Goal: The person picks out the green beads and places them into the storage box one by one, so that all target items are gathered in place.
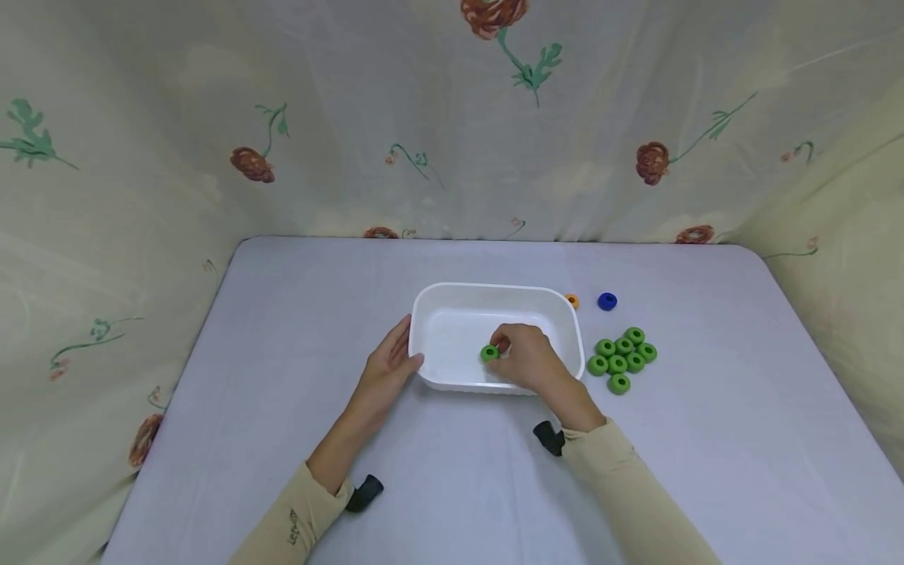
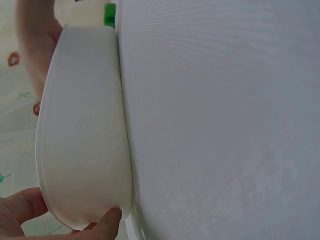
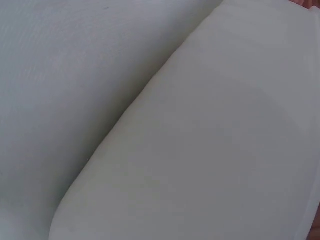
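Note:
A white plastic tray (image 1: pixel 452 378) stands on the table. At its left end my left hand (image 1: pixel 384 370) grips it, thumb at the rim and fingers along the outer wall; the left wrist view shows these fingers (image 2: pixel 107 224) against the tray's side. Over the tray's inside, my right hand (image 1: pixel 528 357) pinches a round green bead (image 1: pixel 484 355) with a hole through it between thumb and fingertips. Whether that bead touches the tray floor I cannot tell. The right wrist view shows only the tray's outer wall (image 3: pixel 200 135) and the table, with the right fingers hidden.
Several green beads (image 1: pixel 617 364) lie grouped right of the tray, close to its wall. Behind them sits a blue bead (image 1: pixel 607 301), and an orange bead (image 1: pixel 573 300) is partly hidden by the tray's far right corner. A flowered curtain (image 1: pixel 452 157) hangs behind the table (image 1: pixel 297 314).

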A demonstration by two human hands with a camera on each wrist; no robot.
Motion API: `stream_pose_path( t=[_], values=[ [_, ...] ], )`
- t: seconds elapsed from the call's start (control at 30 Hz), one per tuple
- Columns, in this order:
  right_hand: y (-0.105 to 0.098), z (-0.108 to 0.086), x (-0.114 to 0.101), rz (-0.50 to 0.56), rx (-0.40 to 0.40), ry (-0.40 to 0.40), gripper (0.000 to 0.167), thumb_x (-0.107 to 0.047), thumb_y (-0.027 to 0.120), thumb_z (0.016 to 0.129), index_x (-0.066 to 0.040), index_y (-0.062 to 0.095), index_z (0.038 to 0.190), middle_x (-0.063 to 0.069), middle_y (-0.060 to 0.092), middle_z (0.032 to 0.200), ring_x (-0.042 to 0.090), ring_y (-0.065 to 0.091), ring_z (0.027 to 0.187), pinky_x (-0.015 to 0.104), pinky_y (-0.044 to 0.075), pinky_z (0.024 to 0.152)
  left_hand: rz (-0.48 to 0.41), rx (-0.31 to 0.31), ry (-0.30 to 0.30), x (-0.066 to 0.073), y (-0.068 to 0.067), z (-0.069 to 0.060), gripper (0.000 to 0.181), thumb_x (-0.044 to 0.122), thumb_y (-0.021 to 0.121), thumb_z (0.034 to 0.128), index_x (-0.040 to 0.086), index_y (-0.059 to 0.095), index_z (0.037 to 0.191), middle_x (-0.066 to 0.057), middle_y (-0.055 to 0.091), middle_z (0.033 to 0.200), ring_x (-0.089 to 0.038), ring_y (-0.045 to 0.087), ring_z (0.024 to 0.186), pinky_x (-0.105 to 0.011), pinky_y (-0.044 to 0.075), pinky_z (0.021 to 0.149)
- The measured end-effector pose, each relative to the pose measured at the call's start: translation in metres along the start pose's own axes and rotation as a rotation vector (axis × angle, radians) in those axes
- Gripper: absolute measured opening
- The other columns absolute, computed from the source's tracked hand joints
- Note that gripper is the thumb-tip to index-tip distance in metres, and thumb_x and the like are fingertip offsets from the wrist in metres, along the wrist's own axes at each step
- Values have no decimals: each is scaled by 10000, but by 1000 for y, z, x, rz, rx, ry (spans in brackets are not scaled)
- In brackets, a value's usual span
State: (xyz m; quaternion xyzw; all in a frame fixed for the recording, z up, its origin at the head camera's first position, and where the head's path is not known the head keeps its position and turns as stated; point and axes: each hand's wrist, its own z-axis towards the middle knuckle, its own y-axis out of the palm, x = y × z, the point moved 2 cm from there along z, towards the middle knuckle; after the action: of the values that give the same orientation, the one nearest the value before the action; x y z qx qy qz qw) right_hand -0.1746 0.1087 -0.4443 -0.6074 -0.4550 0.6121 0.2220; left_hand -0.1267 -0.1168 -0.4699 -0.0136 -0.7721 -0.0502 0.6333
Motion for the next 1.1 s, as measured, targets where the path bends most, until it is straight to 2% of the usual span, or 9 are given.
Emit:
stream_pose_path(
  t=[0.37, 0.57, 0.67, 0.77, 1.1],
  values=[
    [-1, 1, 2, 12, -11, 20, 264, -160, 790, 802, -52, 714, 1030, 93, 715, 951, 228, 630, 884, 389, 535, 838, -7, 4, -7, 1, 0, 1, 687, 42, 557, 988, 152, 262, 1599, -61, 249, 1674, -210, 234, 1564, -353, 264, 1285],
    [-3, 0, 2, 6, 7, 40, 481, -215, 817, 814, -21, 651, 1222, 107, 701, 1001, 233, 614, 872, 372, 529, 810, 5, 3, -11, 1, 0, 2, 688, 47, 558, 987, 154, 262, 1599, -62, 249, 1674, -214, 235, 1564, -357, 266, 1284],
    [-8, -4, 0, 14, 37, 55, 548, -248, 815, 832, -25, 614, 1291, 111, 696, 1039, 223, 605, 850, 344, 519, 777, 12, 2, -15, 0, -1, 2, 690, 50, 559, 986, 158, 262, 1600, -61, 248, 1675, -218, 237, 1563, -359, 272, 1281],
    [-14, -11, 0, 35, 85, 43, 525, -250, 796, 855, -25, 613, 1292, 114, 694, 1045, 213, 607, 824, 316, 508, 727, 11, 1, -15, 0, -1, 2, 687, 51, 555, 988, 157, 260, 1600, -62, 248, 1675, -219, 237, 1563, -362, 273, 1281],
    [-29, -39, 4, 75, 242, -58, 346, -222, 775, 878, -3, 710, 1138, 116, 716, 961, 203, 617, 794, 260, 477, 665, -6, 7, -12, 0, 0, 1, 680, 40, 551, 986, 140, 270, 1596, -78, 268, 1667, -226, 256, 1557, -369, 271, 1283]
  ],
)
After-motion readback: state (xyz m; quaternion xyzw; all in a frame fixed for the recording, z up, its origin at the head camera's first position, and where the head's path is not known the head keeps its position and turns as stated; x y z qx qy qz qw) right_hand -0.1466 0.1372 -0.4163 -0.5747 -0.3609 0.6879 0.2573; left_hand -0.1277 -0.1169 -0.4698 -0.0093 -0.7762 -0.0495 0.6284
